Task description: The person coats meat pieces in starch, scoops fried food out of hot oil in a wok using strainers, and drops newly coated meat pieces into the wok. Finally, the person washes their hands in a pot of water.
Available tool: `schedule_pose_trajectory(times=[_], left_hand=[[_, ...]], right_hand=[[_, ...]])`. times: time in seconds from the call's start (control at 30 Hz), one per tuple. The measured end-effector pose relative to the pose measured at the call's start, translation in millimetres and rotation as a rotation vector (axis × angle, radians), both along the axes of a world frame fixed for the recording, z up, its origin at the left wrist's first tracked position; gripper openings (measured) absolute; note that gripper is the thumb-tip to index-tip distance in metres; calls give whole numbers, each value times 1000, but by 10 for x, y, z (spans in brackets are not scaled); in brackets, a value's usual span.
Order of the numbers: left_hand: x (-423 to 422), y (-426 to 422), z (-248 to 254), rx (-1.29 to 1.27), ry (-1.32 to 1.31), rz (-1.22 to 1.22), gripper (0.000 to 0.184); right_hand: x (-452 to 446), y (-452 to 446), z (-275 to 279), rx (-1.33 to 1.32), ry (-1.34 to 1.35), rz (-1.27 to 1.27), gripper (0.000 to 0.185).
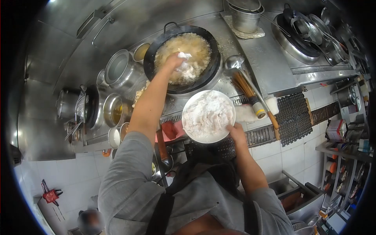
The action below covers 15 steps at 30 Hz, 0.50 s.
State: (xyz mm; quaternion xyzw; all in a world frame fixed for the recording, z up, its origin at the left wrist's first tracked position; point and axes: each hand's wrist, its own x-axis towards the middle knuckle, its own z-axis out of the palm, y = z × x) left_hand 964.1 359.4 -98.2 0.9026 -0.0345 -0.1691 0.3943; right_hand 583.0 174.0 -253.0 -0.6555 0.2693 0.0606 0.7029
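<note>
My left hand reaches over a black wok of bubbling oil. White flour-coated food pieces show at its closed fingertips, just above the oil. Pale pieces float in the oil below the hand. With my right hand I grip the lower right rim of a white plate, thumb on top. On the plate lies a heap of raw-looking pieces dusted with white flour; their exact kind is unclear.
Left of the wok stand metal pots and a container of yellow liquid. A ladle and a bamboo brush lie on the right. Pans and strainers are stacked at the back right. A person is at lower left.
</note>
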Motion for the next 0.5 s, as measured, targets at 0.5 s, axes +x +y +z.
schedule_pose_trajectory(times=[0.5], left_hand=[[341,-306,1777,379,-1019,55,55]], right_hand=[[34,47,-296,14,-124,-54,33]])
